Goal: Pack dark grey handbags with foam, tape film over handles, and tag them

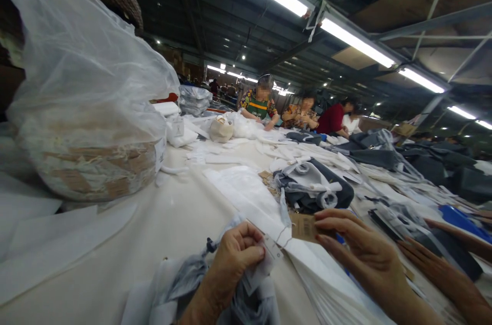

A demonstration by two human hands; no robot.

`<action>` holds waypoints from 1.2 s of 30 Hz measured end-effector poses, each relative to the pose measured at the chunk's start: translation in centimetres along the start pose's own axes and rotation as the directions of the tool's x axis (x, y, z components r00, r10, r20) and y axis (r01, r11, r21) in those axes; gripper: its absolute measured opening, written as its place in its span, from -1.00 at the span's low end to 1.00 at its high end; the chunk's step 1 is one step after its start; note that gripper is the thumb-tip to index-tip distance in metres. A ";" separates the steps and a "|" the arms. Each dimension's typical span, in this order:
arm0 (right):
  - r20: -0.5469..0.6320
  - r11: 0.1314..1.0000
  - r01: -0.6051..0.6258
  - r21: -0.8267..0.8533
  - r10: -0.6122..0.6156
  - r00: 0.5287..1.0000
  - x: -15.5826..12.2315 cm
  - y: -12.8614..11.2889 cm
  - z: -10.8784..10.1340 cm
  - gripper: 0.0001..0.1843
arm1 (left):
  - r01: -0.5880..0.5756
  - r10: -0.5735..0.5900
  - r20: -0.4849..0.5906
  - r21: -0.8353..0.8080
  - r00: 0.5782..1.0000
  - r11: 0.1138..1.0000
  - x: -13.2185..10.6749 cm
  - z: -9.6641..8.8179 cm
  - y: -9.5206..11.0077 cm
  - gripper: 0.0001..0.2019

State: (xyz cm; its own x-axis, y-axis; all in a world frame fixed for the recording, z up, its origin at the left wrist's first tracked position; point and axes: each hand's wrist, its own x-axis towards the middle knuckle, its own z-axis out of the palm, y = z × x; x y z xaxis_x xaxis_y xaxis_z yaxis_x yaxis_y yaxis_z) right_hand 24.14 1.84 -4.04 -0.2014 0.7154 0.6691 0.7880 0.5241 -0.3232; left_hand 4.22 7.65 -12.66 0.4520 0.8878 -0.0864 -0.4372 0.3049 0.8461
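Observation:
My left hand (236, 258) is closed in a pinch on a white hang tag (272, 249), low in the middle of the view. Beneath it lies a bundle (184, 276) of grey-blue fabric wrapped in white and clear material. My right hand (361, 250) holds the end of a brown cardboard tag (303, 226) with a printed label between thumb and fingers. A thin string (283, 238) runs between the two tags. Part of the bundle is hidden behind my left hand and wrist.
A large plastic-wrapped roll (100, 171) stands at the left. White sheets (326, 279) and a dark folded garment (315, 186) with white rolls lie ahead. Another person's hands (434, 263) rest on a wrapped dark piece at the right. Several people work across the table.

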 end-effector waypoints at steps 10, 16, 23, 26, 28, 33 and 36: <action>-0.022 0.964 0.181 -0.196 -0.189 0.982 0.0 -0.9 1.7 -0.81 | -0.017 0.012 0.088 0.064 0.996 0.998 0.6 0.1 -1.1 -0.57; 0.062 0.875 0.407 -0.261 -0.406 0.912 -1.1 -2.8 4.0 -0.67 | 0.009 -0.019 0.056 0.178 0.998 0.984 0.2 0.3 -0.9 -0.86; 0.074 0.816 0.488 -0.311 -0.491 0.868 -2.7 -4.8 7.5 -0.71 | -0.045 0.036 0.078 0.122 0.996 0.991 -0.5 -0.5 -0.6 -0.73; 0.039 0.845 0.473 -0.251 -0.479 0.877 -3.3 -5.4 8.2 -0.73 | 0.065 -0.081 0.140 0.117 0.987 0.991 -0.4 -0.4 -0.5 -0.63; 0.006 0.875 0.444 -0.193 -0.451 0.892 -4.3 -5.1 7.9 -0.77 | 0.120 -0.130 0.146 0.075 0.981 0.990 -0.3 -0.3 -0.3 -0.65; -0.188 0.997 -0.071 0.024 0.074 0.979 -8.1 -2.2 7.0 -0.60 | 0.197 -0.189 0.076 -0.121 0.979 0.973 -0.4 -0.8 0.4 -0.66; -0.003 0.806 -0.456 0.377 0.493 0.870 -9.2 -1.0 8.3 -0.51 | 0.208 -0.194 0.106 -0.143 0.975 0.968 -0.5 -0.8 0.6 -0.70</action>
State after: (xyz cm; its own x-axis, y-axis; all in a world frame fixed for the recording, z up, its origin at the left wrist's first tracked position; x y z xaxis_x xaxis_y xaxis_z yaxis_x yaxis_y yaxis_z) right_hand 20.38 -1.40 -15.40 0.2152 0.8795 0.4245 0.5076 0.2706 -0.8180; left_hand 3.09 7.62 -12.53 0.6079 0.7703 -0.1927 -0.4403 0.5290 0.7255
